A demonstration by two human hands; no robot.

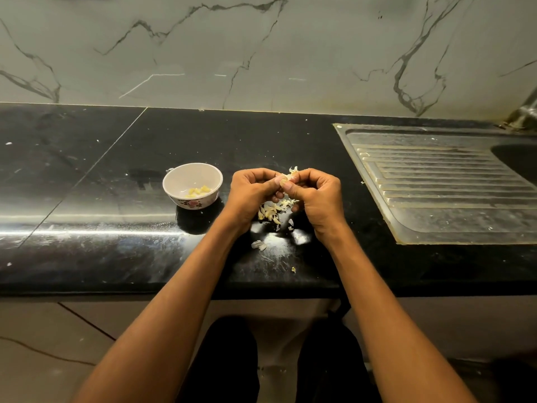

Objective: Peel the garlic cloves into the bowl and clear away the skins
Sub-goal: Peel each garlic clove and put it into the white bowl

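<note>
My left hand [252, 189] and my right hand [315, 193] meet above the black counter, fingers curled, and pinch one garlic clove [284, 178] between the thumbs and fingertips. The clove is mostly hidden by the fingers. A pile of pale garlic skins [271, 212] lies on the counter right under the hands, with a few loose flakes [258, 245] nearer the front edge. To the left of my left hand stands a small white bowl [177, 177] with a flower pattern. Several peeled yellow cloves [199, 191] lie in the bowl.
A steel sink drainboard [441, 181] is set into the counter at the right, with the basin [520, 161] at the far right edge. A marble wall [261, 48] backs the black counter [87, 170]. Small white specks dot the counter.
</note>
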